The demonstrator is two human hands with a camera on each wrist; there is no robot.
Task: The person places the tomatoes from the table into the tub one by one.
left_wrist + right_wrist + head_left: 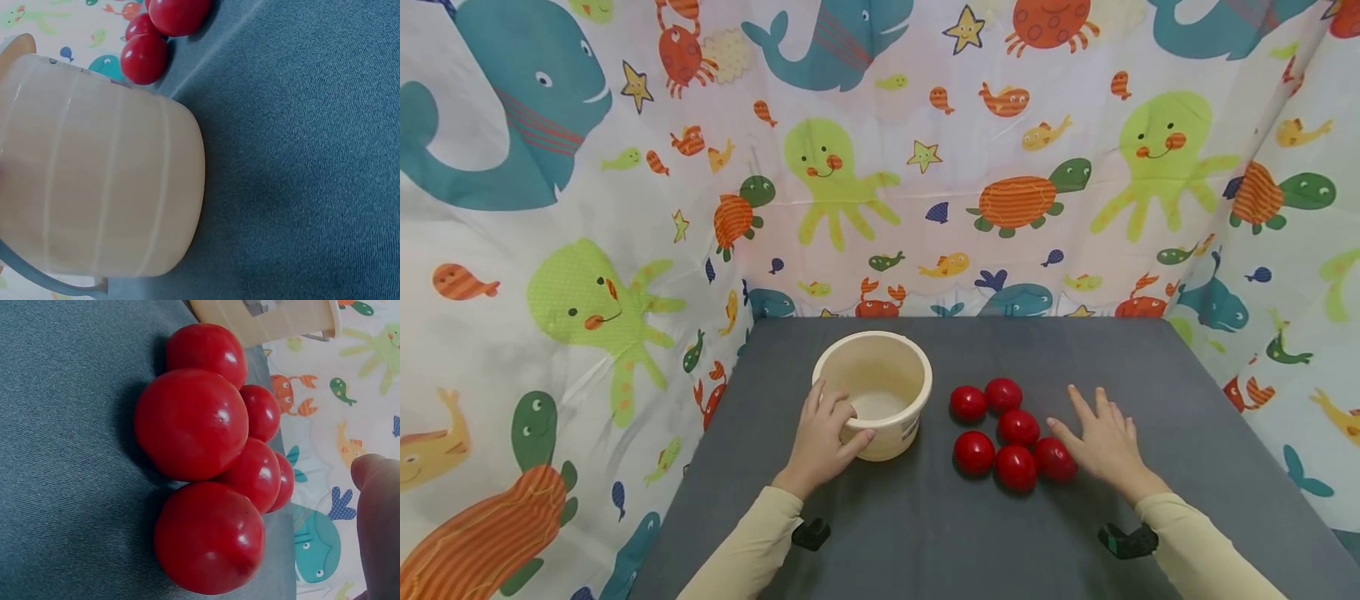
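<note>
A cream bucket [901, 433] stands on the dark table, its mouth facing up and its inside bare. At its near left side, my left hand [822, 440] grips the rim, fingers over the edge and thumb along the outer wall. The left wrist view shows the ribbed bucket wall [106, 169] up close, without the fingers. Several glossy red balls [1017, 468] lie clustered right of the bucket. Just right of them hovers my right hand [1105, 446], fingers spread and holding nothing. Its thumb [382, 519] appears apart from the balls [190, 425] in the right wrist view.
A grey cloth-like surface covers the table [895, 542]. Behind and at both sides hangs a white curtain [880, 275] printed with sea animals. A grey bucket handle [56, 281] hangs down beside the bucket. Dark wrist devices [1129, 542] sit under both forearms.
</note>
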